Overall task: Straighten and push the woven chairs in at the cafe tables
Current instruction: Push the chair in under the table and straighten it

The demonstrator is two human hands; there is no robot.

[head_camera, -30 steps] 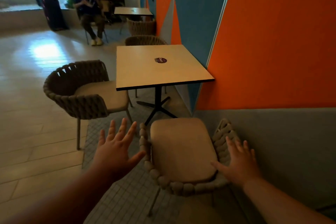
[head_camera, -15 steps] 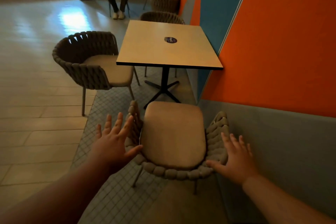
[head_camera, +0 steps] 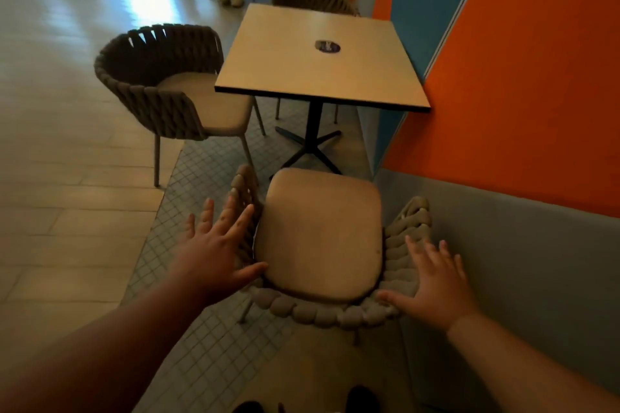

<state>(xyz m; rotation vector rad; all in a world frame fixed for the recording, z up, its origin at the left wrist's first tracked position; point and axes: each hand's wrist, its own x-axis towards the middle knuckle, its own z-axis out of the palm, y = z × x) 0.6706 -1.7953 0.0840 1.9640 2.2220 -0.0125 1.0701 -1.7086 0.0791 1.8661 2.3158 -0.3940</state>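
While both hands spread flat, nothing gripped: left hand at left arm of near woven rope chair with beige seat pad, right hand on its rear corner, contact possibly light. Chair stands short of square pale-topped table; rear legs mostly hidden.

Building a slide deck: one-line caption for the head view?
Both open hands, left and right, reach for the woven chair pulled out from the cafe table.
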